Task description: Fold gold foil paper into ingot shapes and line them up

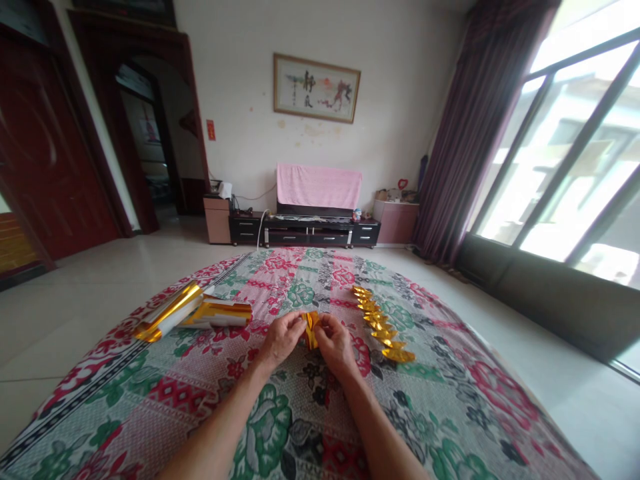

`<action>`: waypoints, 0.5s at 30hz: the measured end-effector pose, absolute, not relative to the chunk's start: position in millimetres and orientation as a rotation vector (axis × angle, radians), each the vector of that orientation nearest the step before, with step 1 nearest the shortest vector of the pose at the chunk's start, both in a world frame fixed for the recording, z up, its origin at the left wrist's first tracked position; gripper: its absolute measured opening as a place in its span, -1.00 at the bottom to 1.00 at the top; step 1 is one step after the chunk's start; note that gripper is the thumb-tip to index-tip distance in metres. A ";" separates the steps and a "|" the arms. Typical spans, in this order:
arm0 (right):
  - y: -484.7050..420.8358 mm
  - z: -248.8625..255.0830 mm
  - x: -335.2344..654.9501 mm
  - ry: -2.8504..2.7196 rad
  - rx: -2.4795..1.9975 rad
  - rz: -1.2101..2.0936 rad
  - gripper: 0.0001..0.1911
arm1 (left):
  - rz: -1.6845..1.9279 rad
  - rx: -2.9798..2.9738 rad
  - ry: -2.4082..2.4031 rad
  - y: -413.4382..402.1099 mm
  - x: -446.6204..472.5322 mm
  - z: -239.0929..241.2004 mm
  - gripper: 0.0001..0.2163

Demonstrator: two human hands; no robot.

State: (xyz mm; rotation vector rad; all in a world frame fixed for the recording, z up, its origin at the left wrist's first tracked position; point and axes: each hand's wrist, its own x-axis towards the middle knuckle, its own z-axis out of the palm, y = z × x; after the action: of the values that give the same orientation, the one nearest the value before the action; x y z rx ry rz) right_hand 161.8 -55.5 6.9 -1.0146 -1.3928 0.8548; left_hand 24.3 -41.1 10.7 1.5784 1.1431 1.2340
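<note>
Two pinches: left hand (284, 337) and right hand (335, 340) hold gold foil (311, 330) by opposite sides; we judge it light, easily creased, best taken there.

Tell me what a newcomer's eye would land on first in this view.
Probably the row of shiny gold pieces on the flowered cloth, just right of the hands. Next might come the small gold piece held between the left hand and right hand, near the middle. Farther back, the pink cloth stands out below the framed picture on the wall.
</note>
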 end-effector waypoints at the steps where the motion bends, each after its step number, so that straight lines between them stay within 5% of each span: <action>1: -56.0 7.3 161.0 -1.391 -1.005 0.881 -0.78 | 1.244 1.580 1.153 -40.7 24.1 10.3 -0.62; 15: -57.5 8.9 160.0 -1.399 -0.944 0.973 -0.80 | 1.333 1.545 1.141 -37.5 25.8 4.5 -0.68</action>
State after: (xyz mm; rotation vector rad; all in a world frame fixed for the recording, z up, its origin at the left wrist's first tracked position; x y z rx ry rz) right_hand 160.0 -57.5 8.9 -0.9439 -1.3993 0.9733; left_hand 25.8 -37.5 4.5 1.5450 1.1413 1.3332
